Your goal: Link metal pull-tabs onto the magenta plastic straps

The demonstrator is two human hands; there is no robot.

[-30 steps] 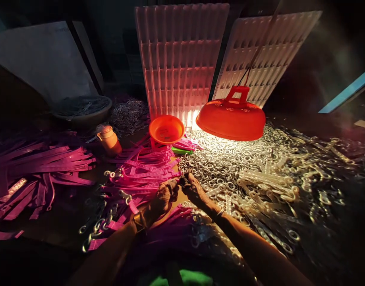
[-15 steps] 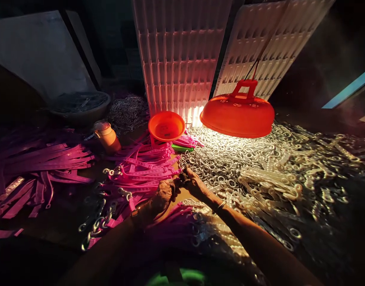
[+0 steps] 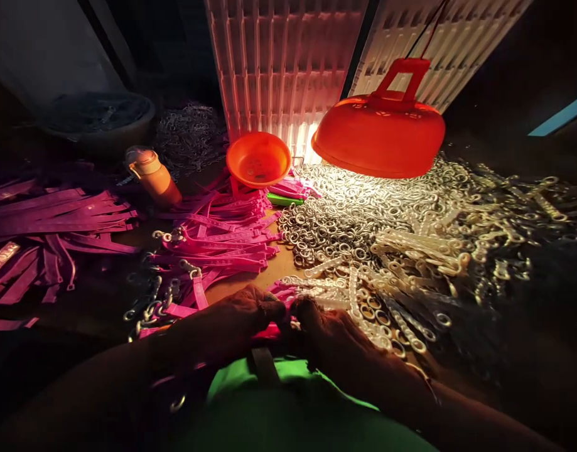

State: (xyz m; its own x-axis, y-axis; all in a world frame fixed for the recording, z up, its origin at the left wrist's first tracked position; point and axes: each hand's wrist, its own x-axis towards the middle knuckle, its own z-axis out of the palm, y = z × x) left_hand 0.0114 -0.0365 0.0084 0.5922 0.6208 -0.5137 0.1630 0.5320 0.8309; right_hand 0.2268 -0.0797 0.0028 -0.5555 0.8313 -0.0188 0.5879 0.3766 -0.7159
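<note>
My left hand (image 3: 241,314) and my right hand (image 3: 333,336) meet fingertip to fingertip low in the view, just above my green-clad lap (image 3: 292,408). Both are closed on a pink strap (image 3: 268,331) that shows between them; what else the fingers pinch is hidden in shadow. Just beyond the hands lies a heap of pink straps (image 3: 222,245), some with metal rings on their ends. A wide pile of loose metal rings (image 3: 345,213) spreads to the right of it, with pale straps fitted with rings (image 3: 410,251) lying on top.
An orange hanging lamp (image 3: 377,135) lights the rings from above. Behind stand an orange bowl (image 3: 258,159), an orange bottle (image 3: 151,176), a green object (image 3: 283,199), two white gridded trays (image 3: 283,63) and a dark basin (image 3: 95,119). More purple-looking straps (image 3: 57,213) lie at left.
Both hands have drawn back from the edge of the ring pile toward my lap, staying together. The view has tipped downward, so the lamp and trays sit higher.
</note>
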